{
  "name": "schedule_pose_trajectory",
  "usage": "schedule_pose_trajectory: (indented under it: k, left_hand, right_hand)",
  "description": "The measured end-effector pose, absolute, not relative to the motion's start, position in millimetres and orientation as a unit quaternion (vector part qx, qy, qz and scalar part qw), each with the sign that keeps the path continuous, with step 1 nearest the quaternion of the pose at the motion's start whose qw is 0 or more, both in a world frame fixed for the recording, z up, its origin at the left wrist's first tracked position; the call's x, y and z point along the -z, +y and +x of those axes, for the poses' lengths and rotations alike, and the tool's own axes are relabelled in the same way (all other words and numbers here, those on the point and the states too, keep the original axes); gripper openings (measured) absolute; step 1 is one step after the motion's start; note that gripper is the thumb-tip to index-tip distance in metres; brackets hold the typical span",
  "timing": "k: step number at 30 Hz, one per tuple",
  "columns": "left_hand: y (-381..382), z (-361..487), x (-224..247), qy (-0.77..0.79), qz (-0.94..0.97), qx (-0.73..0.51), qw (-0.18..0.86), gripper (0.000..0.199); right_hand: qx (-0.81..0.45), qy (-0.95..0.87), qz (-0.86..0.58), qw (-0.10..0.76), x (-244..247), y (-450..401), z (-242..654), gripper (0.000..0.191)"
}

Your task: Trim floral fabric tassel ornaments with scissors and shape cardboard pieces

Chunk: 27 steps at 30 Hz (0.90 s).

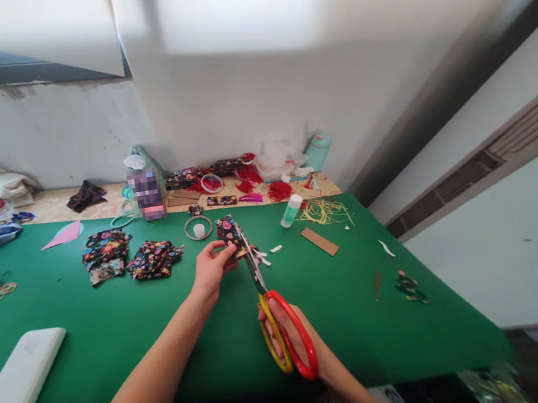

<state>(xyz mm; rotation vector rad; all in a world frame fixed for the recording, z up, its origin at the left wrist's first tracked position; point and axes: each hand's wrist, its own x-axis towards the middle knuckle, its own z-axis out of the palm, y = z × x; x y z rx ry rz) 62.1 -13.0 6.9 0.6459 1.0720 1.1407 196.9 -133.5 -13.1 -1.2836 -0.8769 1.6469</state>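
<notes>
Over the green table, my left hand point(211, 268) pinches a small piece of black floral fabric point(227, 230) between thumb and fingers. My right hand point(288, 330) is closed round the handles of a pair of scissors point(300, 345), one handle red and the other yellow. The scissor blades point away from me and lie along the right edge of the fabric. Whether they are cutting into it I cannot tell. Small white scraps point(264, 258) lie just right of the blades.
Floral fabric stacks point(153, 259) lie left of my hands, with a ring point(199, 228) nearby. A glue stick point(291, 211), a cardboard strip point(320, 241) and yellow cords point(324, 211) are to the right. A white oblong device point(22, 393) rests front left. The wall rises behind the table.
</notes>
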Motion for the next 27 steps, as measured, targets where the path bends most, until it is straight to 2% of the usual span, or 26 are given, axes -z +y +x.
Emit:
schedule_pose_trajectory:
  k: [11,27]
  left_hand:
    - [-12.0,62.7,-12.4,0.491,0.288,-0.489,0.661,0.04]
    - [-13.9,60.6,-10.7,0.422,0.274,-0.541,0.674,0.049]
  right_hand:
    - [-0.649,-0.371,-0.529,0.402,19.1,-131.9,196.0,0.05]
    - [-0.595,-0.421,-0.555,0.4,12.9,-133.5,191.5,0.052]
